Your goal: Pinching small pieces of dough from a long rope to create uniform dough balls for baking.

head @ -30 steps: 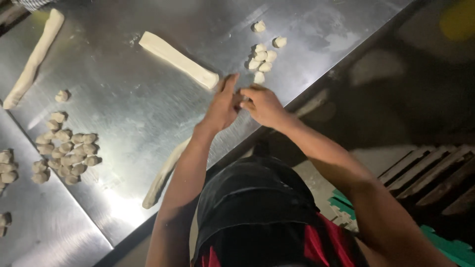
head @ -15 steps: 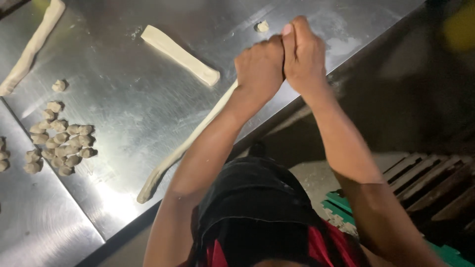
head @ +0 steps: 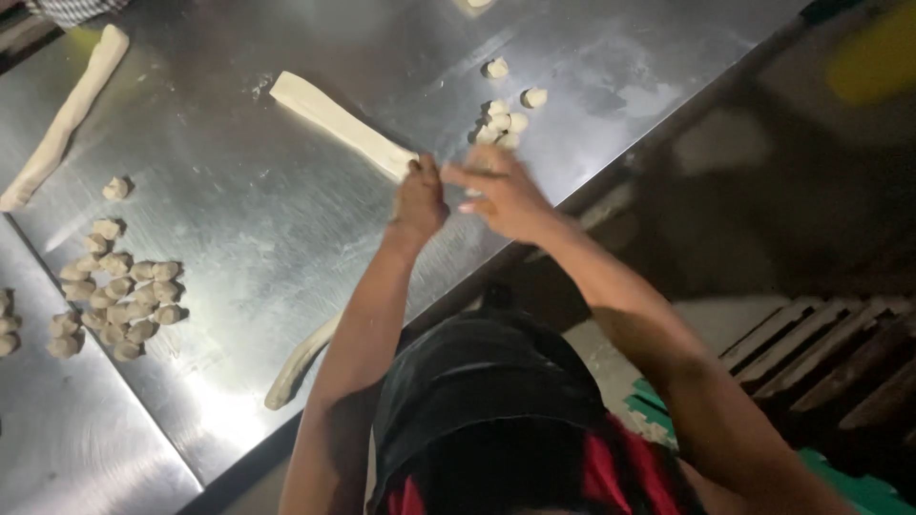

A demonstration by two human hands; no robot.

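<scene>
My left hand [head: 420, 200] is closed around the upper end of a long thin dough rope [head: 298, 364]. The rope runs down under my left forearm to the table's near edge. My right hand [head: 506, 195] is beside the left, its fingertips pinching at the same rope end. Both hands hover over the steel table [head: 239, 219]. Just beyond them lies a small cluster of dough pieces [head: 501, 124]. A flat dough strip [head: 339, 124] lies to the left of the hands, its near end by my left hand.
A large pile of small dough pieces [head: 119, 296] sits at the left, with more at the frame's left edge. Another long dough rope [head: 67, 114] lies at the far left. The table edge runs diagonally; wooden slats [head: 821, 353] lie on the floor at right.
Both hands have come back from farther over the table toward the near edge. The small cluster of pieces they covered is in sight again.
</scene>
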